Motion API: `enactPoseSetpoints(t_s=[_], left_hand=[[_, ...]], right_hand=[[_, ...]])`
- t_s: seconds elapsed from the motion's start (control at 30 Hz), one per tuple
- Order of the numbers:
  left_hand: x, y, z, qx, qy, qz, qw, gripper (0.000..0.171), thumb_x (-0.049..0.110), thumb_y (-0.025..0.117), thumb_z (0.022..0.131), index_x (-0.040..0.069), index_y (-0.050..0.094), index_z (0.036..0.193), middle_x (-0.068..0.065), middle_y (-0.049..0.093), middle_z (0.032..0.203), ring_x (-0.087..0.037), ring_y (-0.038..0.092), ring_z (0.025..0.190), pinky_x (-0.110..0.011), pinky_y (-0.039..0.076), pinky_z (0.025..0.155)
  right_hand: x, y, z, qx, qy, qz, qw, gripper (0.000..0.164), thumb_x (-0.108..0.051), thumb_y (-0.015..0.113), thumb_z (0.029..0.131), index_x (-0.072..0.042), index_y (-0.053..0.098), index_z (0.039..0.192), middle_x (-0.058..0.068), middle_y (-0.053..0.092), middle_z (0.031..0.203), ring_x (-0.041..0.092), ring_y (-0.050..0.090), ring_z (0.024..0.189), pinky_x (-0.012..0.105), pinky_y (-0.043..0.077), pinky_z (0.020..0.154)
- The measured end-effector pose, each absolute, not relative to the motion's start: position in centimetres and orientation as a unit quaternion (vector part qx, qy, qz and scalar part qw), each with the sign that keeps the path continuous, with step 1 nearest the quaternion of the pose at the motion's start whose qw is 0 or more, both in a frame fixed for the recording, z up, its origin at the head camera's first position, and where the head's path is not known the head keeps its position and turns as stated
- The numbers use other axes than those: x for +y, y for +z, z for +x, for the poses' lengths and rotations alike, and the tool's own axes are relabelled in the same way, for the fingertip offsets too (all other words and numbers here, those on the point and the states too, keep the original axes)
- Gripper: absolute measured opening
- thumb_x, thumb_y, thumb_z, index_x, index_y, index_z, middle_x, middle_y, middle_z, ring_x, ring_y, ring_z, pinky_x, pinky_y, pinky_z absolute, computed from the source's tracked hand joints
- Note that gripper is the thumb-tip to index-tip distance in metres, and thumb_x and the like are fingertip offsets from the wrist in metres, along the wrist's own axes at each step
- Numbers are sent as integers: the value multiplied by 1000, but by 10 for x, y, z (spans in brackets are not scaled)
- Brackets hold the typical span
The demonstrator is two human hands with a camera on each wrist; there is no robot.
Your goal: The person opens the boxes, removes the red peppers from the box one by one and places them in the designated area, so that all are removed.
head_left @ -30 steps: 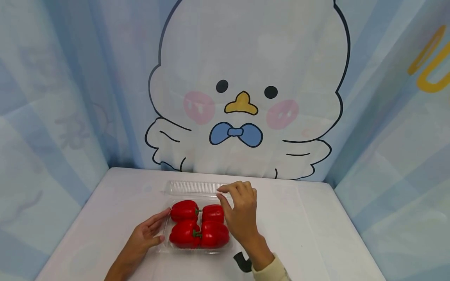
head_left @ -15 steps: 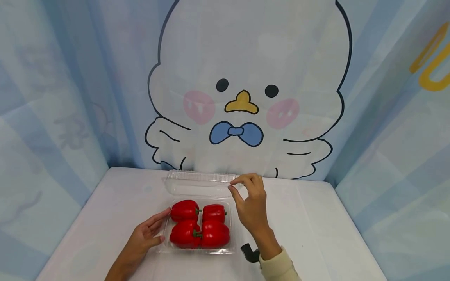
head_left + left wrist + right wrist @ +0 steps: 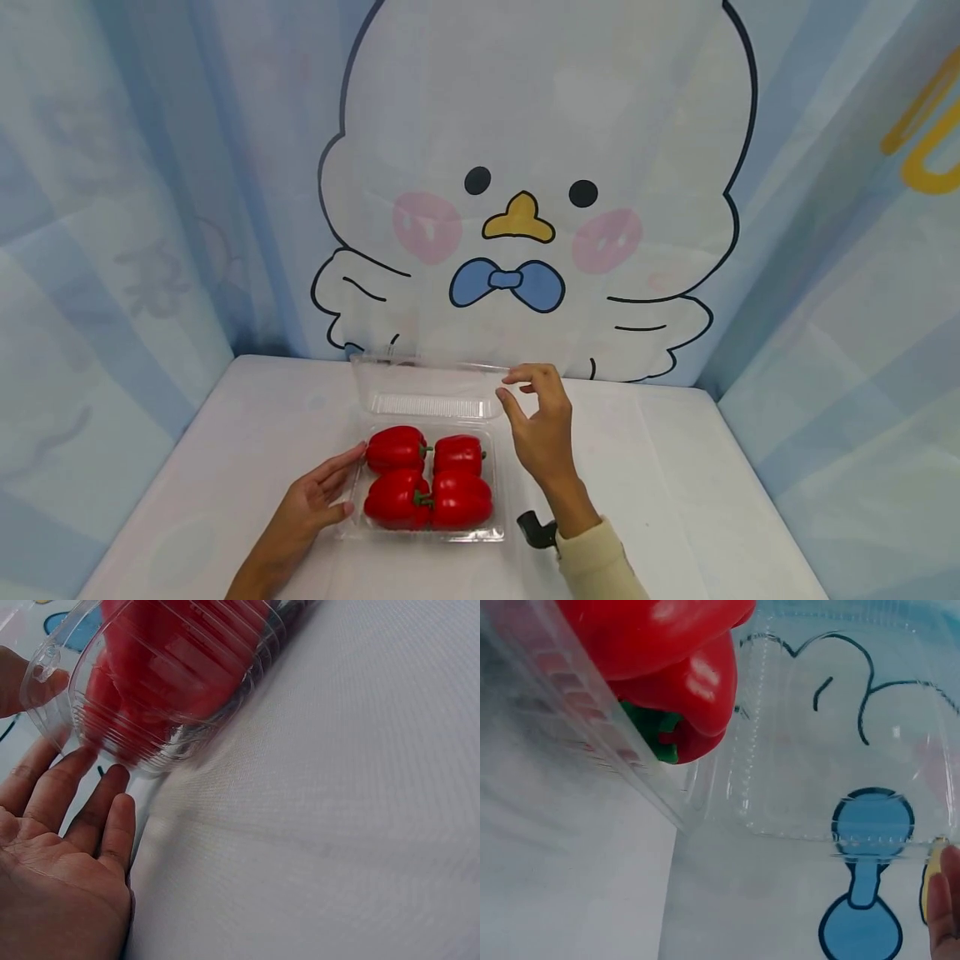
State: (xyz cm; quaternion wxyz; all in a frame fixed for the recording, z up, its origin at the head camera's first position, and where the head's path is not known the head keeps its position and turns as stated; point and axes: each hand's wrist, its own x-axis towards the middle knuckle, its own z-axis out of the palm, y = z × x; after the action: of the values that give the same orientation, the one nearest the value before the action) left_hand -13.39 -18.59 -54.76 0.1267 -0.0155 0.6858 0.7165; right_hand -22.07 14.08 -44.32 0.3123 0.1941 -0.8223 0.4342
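Overall, a pale blue and white curtain (image 3: 262, 167) rises behind and to both sides of a clear plastic tray (image 3: 465, 537). Printed on it, directly behind the tray, is a large white cartoon bird (image 3: 532, 108) wearing a blue bow tie (image 3: 506, 280). Orange lettering (image 3: 933, 179), high to the tray's right, is cut off at the edge of view and cannot be read whole; faint marks (image 3: 153, 279) to the tray's left are too pale to read. Under the tray is a white counter (image 3: 675, 467), stretching out to its left and right; the far edge runs a little behind the tray, close to the curtain. A clear lid (image 3: 433, 406) stands tilted up along the tray's back side. At the tray's back right, the right hand (image 3: 543, 425) pinches the lid's edge near its corner between thumb and finger. At the tray's left side, the left hand (image 3: 311, 496) touches it, fingers nearly straight, thumb spread. Inside the tray, between the hands, four glossy red bell peppers (image 3: 461, 500) lie two by two. Smallest, a black curved piece (image 3: 536, 530) sits near the tray's front right, beside a cream sleeve (image 3: 600, 562).
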Motion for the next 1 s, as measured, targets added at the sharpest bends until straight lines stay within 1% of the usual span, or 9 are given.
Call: enactPoseSetpoints(t_s=[0.13,0.2,0.27,0.4,0.5,0.57,0.7,0.87,1.0], left_hand=[[-186,-547,-134,686,716,-14,126,77,16,78,97,15,41,164,0,39,172,15,45,140,-26,40,121],[-186,-547,-134,688,715,-13,125,75,17,76,99,15,40,164,0,39,172,14,45,142,-26,40,120],[-186,-546,-133,689,714,-14,125,74,18,75,100,15,40,164,0,39,172,8,44,147,-25,41,120],[-184,-545,-132,690,713,-24,125,76,21,77,99,17,40,164,2,39,172,-12,37,159,-25,41,120],[-183,-544,-132,688,714,-33,125,79,22,79,97,18,40,164,5,39,171,-19,32,161,-29,39,120],[-182,-544,-132,689,713,-40,123,81,24,81,95,19,40,164,6,40,171,-20,32,161,-31,38,121],[-182,-544,-132,691,712,-42,122,81,24,82,94,19,41,164,6,41,171,-20,33,161,-31,39,121],[-182,-545,-132,690,712,-43,123,81,24,82,94,19,41,164,6,41,170,-18,35,160,-27,41,120],[-183,-546,-132,689,713,-46,123,80,24,82,94,19,42,164,6,42,170,-16,37,159,-26,42,120]], right_hand=[[143,-450,-228,-815,449,193,311,21,-6,80,94,-9,74,114,3,68,121,18,65,118,38,62,95],[145,-454,-233,-811,455,195,311,22,-6,80,94,-9,74,115,3,69,120,19,66,117,38,62,96],[146,-457,-236,-811,460,195,304,23,-6,79,95,-8,73,117,3,69,120,19,67,116,38,63,97],[147,-467,-244,-813,471,191,282,25,-4,79,95,-8,72,119,4,70,116,19,70,110,42,64,95],[147,-473,-248,-816,481,182,264,26,-2,78,95,-10,72,119,4,70,115,19,71,108,41,65,93],[146,-476,-252,-818,485,176,254,28,0,78,94,-11,72,120,4,71,115,19,72,107,37,65,92],[146,-482,-260,-823,485,172,240,32,1,77,94,-11,72,123,5,72,118,21,74,105,33,65,91],[148,-490,-270,-833,482,165,215,40,3,76,94,-14,70,130,10,73,122,22,75,103,33,65,90],[149,-496,-277,-848,472,150,190,48,2,76,95,-18,66,139,8,73,124,21,75,102,32,65,91]])
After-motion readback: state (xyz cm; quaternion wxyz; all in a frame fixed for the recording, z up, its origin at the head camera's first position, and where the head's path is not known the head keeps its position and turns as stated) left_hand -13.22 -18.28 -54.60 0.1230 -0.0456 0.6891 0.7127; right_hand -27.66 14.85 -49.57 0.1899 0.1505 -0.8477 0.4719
